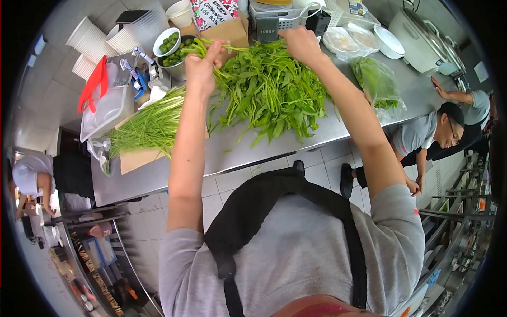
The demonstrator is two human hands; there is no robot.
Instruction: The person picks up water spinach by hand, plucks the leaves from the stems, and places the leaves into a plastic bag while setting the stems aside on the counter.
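A large heap of leafy greens point(274, 87) with long stems, resembling water spinach, lies on the steel counter. At its upper left, my left hand point(202, 66) is closed around a few thick green stems point(198, 47), and one stem sticks out to the right. My right hand point(303, 45) is at the far edge of the heap, beside a black box marked 1000 point(267, 26). Its fingers are curled, and what they hold, if anything, is hidden. Thin green stalks like chives point(150, 121) lie on cardboard left of my left forearm.
Green citrus fruits fill a white bowl point(167, 42) and a metal pot beneath. Paper cups point(91, 39), a log book point(215, 13), bagged greens point(376, 79) and a rice cooker point(417, 39) stand around the steel counter point(222, 158). Co-workers point(422, 132) are at right and far left.
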